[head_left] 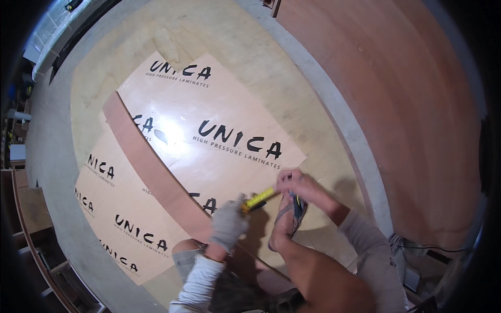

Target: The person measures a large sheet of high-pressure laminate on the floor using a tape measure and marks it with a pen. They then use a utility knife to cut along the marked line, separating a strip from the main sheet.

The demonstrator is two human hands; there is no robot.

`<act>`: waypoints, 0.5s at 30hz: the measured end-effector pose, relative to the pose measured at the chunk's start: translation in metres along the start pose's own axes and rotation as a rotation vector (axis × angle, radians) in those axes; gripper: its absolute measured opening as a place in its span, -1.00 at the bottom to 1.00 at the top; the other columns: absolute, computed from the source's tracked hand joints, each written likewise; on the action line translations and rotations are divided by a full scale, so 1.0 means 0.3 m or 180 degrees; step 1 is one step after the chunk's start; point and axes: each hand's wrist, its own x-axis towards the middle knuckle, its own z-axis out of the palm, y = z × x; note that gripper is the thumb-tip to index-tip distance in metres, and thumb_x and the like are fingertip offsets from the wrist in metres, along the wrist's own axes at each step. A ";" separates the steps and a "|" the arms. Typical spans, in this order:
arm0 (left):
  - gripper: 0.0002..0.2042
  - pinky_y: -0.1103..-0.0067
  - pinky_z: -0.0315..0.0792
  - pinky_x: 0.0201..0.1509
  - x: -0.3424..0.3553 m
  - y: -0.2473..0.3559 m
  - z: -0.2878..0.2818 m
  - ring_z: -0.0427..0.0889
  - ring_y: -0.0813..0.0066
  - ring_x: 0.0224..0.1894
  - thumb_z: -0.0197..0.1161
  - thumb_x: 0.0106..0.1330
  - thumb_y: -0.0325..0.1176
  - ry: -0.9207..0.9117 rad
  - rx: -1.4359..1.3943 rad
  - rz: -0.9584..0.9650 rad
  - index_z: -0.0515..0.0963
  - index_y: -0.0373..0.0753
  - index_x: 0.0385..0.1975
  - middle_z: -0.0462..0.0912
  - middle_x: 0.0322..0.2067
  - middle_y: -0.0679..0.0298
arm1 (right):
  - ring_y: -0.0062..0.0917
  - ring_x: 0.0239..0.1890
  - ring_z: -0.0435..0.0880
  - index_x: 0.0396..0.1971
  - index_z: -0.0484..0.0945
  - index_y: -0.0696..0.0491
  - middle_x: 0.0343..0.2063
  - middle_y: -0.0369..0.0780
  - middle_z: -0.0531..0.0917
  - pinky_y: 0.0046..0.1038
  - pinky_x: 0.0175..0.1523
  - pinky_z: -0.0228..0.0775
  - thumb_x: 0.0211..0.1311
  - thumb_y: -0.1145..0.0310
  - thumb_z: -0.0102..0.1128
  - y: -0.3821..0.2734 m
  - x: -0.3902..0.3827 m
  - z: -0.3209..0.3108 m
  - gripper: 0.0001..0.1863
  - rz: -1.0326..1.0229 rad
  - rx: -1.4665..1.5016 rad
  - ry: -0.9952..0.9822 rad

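Toward six o'clock, the gloved left hand [229, 227] grips a yellow tape measure [261, 197]; the right hand [294, 181], at its two o'clock, apparently pinches the far end, probably keeping it straight.

The gloved left hand [228, 224] and bare right hand [296, 183] curl, apart, on 2 sleeved arms [200, 281].
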 end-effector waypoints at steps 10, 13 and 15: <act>-0.52 0.15 0.62 -0.03 0.234 -0.157 -0.166 0.77 0.08 -0.11 0.26 0.36 -0.32 0.0021 0.0784 0.0242 0.52 0.12 0.30 0.70 -0.18 0.14 | -0.58 -0.63 0.53 -0.50 0.60 0.13 -0.59 -0.27 0.57 -0.45 -0.52 0.41 0.21 0.23 0.44 -0.077 0.513 -0.305 -0.71 0.0152 -0.0492 0.1265; -0.45 0.17 0.61 -0.03 0.300 -0.115 -0.160 0.75 0.04 -0.12 0.27 0.29 -0.35 0.0052 0.1088 0.0355 0.52 0.05 0.34 0.70 -0.15 0.08 | -0.44 -0.53 0.68 -0.57 0.60 0.15 -0.51 -0.12 0.68 -0.37 -0.44 0.49 0.22 0.22 0.41 -0.080 0.544 -0.343 -0.67 0.0312 -0.0744 0.1394; -0.48 0.17 0.60 -0.04 0.336 -0.101 -0.145 0.75 0.05 -0.12 0.26 0.29 -0.36 0.0107 0.1133 0.0351 0.53 0.02 0.31 0.70 -0.17 0.07 | -0.28 -0.42 0.75 -0.49 0.64 0.19 -0.44 -0.03 0.74 -0.28 -0.32 0.56 0.22 0.22 0.40 -0.072 0.569 -0.355 -0.69 0.0404 -0.1297 0.1559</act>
